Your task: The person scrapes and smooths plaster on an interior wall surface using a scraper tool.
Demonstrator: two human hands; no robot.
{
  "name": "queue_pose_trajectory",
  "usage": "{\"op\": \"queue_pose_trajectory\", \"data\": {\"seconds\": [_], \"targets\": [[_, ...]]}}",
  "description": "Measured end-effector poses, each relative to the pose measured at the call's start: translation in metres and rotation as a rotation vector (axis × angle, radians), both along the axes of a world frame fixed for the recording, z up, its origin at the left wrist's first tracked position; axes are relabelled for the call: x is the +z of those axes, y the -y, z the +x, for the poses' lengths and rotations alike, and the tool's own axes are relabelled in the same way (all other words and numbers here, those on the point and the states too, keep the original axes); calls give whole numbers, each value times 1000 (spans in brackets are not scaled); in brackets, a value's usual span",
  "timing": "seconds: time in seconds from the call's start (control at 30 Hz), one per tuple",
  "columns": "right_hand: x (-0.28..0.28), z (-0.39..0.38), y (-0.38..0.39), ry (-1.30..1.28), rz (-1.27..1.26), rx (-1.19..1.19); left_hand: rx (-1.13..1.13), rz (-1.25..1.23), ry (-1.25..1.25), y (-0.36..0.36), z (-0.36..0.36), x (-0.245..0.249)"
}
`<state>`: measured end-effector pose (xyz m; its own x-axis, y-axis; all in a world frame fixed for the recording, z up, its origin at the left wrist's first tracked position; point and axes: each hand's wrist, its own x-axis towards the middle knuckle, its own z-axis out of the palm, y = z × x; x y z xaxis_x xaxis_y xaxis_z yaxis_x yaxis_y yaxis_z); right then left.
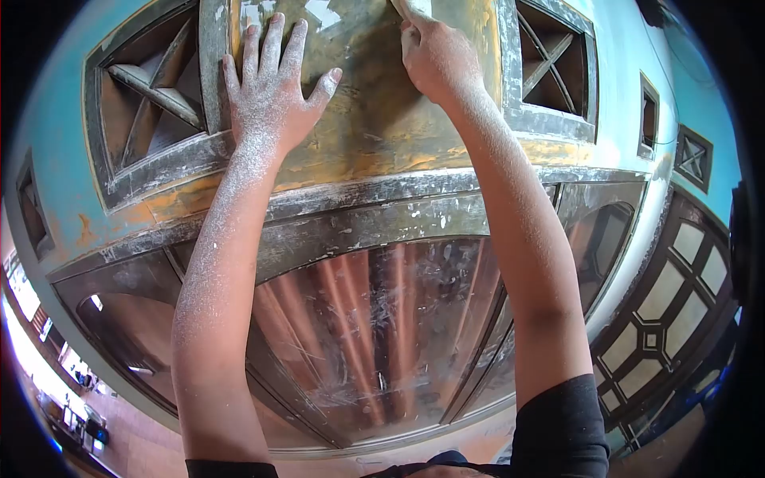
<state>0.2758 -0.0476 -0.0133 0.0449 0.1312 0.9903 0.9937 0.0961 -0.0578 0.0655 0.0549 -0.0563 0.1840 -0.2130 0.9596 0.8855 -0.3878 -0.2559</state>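
My left hand lies flat with fingers spread against the worn yellow-brown wall panel. White dust coats its back and the forearm. Higher up and to the right, my right hand is closed around a pale, narrow hand tool held near the same panel. The top edge of the view cuts off most of that tool, so its kind does not show. Bare white patches mark the panel's surface between the two hands.
Wooden vents with crossed bars flank the panel, one left and one right. Below runs a paint-spotted wooden frame above a glass pane with reddish curtains behind. At right stands a panelled door; turquoise wall surrounds these.
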Motion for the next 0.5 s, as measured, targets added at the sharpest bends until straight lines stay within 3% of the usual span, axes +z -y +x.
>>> {"op": "queue_pose_trajectory", "data": {"seconds": [0.5], "targets": [[1, -13, 8, 18, -52, 32, 12, -7, 9, 2, 1, -2]]}}
